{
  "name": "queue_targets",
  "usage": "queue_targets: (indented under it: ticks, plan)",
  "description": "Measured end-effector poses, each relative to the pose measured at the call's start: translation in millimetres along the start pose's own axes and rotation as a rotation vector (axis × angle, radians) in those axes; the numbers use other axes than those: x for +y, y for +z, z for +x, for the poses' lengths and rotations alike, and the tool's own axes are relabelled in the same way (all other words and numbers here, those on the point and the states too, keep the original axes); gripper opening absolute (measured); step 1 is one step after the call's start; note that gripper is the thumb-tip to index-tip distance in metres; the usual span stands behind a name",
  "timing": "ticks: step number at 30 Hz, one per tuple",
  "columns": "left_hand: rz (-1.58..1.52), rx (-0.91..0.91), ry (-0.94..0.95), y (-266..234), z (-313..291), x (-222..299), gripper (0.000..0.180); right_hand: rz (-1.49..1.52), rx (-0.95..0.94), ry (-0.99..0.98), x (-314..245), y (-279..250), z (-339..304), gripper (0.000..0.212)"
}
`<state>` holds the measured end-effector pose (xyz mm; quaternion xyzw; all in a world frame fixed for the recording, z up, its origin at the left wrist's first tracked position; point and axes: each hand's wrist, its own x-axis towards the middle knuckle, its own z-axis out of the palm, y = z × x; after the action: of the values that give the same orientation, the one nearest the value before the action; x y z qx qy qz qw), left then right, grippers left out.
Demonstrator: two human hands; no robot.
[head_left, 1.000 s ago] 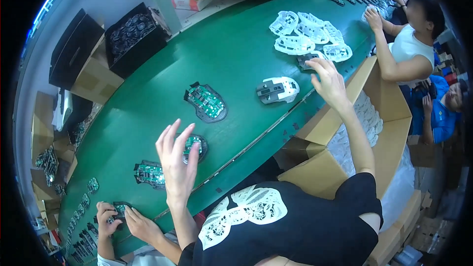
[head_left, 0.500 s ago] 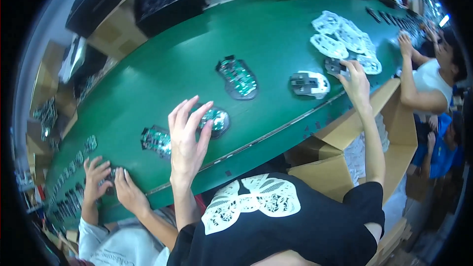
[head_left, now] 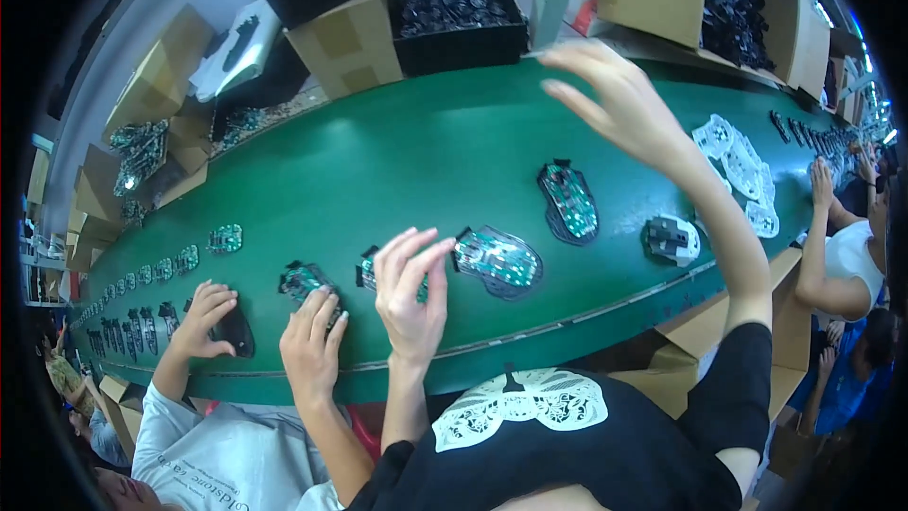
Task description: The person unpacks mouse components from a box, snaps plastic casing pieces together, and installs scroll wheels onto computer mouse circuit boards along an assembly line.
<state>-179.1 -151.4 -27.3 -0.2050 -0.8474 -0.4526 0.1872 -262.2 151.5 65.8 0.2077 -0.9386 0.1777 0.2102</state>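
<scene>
Closest to me, my left hand [head_left: 411, 298] is down on the near half of the green belt [head_left: 426, 151]. Its fingers are bent and bunched over a small green circuit board [head_left: 367, 273], and the fingertips meet the board's right edge. I cannot tell whether the board is actually pinched or only touched. Just to the right of that hand lies a black mouse base with a green board in it [head_left: 499, 260], flat on the belt and clear of my fingers.

To my left, a co-worker in a grey shirt has one hand [head_left: 312, 341] at the belt's near edge, just below another small board [head_left: 301, 279]. Their other hand [head_left: 203, 314] rests against a dark mouse shell [head_left: 235, 329].

Farther right on the belt sit a second base with a board [head_left: 568, 201] and a grey-and-white mouse part [head_left: 672, 238], well apart from either of my hands. A row of small boards [head_left: 151, 274] runs off along the belt to the left.

My right hand [head_left: 619, 104] is raised above the far side of the belt. It is open, with the fingers spread and loosely curved, and it holds nothing. Beyond it lies a cluster of white shells [head_left: 733, 156]. Past the belt's far edge stand a black tray of dark parts [head_left: 459, 5] and cardboard boxes [head_left: 345, 43].
</scene>
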Motion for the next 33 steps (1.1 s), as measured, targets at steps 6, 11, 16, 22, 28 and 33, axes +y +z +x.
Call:
queue_targets:
  ticks: [6,11,16,22,28,33]
  plan:
    - [-0.107,0.04,0.014,1.4,-1.9,-6.1,0.033,-0.292,-0.132,0.253,129.0,135.8,155.3,0.051]
    - [-0.186,0.069,-0.048,-4.2,-0.2,-18.6,0.03,-0.396,-0.441,0.349,159.1,198.2,194.3,0.107]
    - [-0.238,0.045,-0.081,-4.2,4.2,-24.1,0.027,-0.361,-0.45,0.375,212.3,209.6,184.7,0.104]
    - [-0.256,0.023,-0.085,-1.2,7.0,-26.2,0.022,-0.179,-0.427,0.395,169.6,173.9,173.3,0.087]
    - [-0.233,0.033,-0.093,-8.0,4.0,-23.8,0.026,-0.182,-0.168,0.27,186.5,188.9,176.3,0.051]
    - [-0.216,0.078,-0.048,-13.8,2.9,-25.2,0.027,-0.128,-0.067,0.288,160.5,177.3,174.7,0.054]
